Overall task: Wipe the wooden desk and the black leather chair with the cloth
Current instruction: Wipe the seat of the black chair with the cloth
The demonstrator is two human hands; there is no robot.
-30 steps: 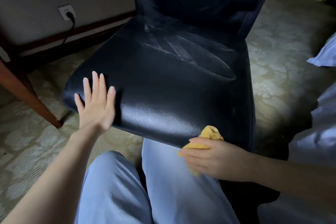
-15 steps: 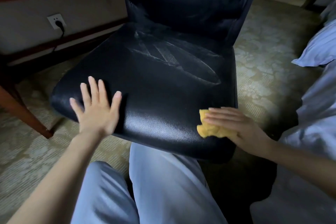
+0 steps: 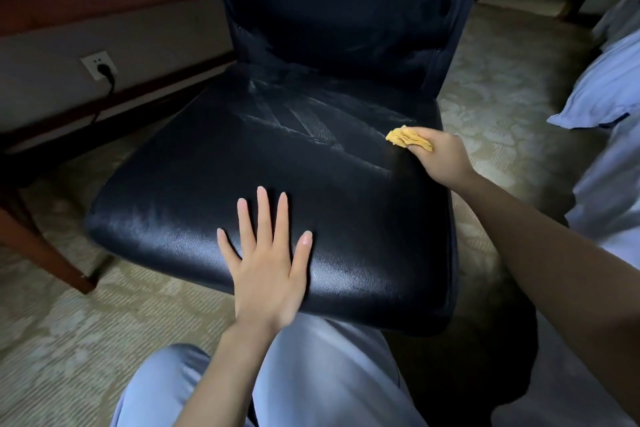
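We pinch the wadded cloth (image 3: 407, 139) in our right hand (image 3: 440, 158) at the right edge of the chair (image 3: 242, 166) seat; our left hand (image 3: 266, 263) presses flat near the front edge. Soft and light, the cloth likely suits a bunched grip.

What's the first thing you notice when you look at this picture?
The big shiny black chair fills the middle of the view. Then the eye jumps to the bright yellow cloth, gripped by the right hand at the right edge of the seat. The left hand lies flat with fingers spread on the front of the seat.
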